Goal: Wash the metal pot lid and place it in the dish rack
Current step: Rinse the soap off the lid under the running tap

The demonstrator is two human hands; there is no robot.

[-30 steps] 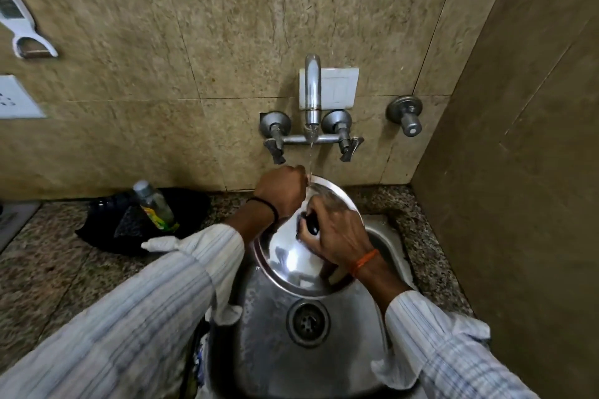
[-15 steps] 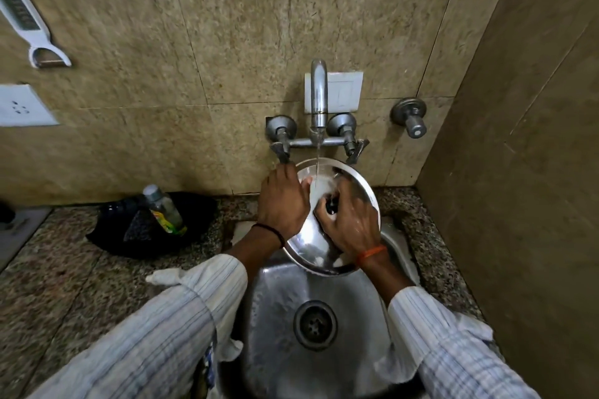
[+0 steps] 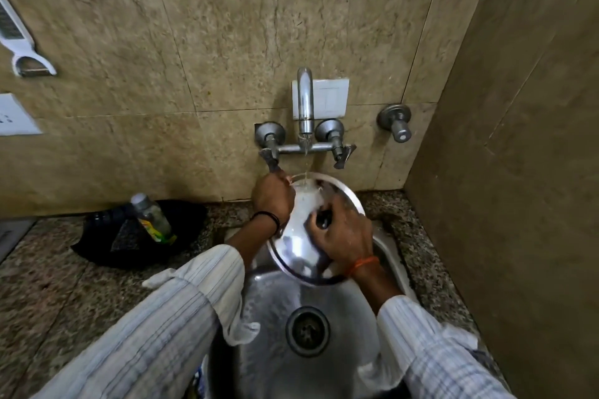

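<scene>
Both arms wear loose, pale blue-white striped cotton sleeves, cuffs rolled back. A thin black cord band (image 3: 267, 216) circles the left wrist at 10 o'clock; an orange thread band (image 3: 364, 264) circles the right wrist.

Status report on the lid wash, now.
Left hand grips lid rim; right hand holds the knob. Metal lid tilted over sink, under running tap. No dish rack in view; nothing in the way.

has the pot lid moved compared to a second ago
Yes. The pot lid has risen toward the tap; its top edge now sits nearer the spout.
</scene>
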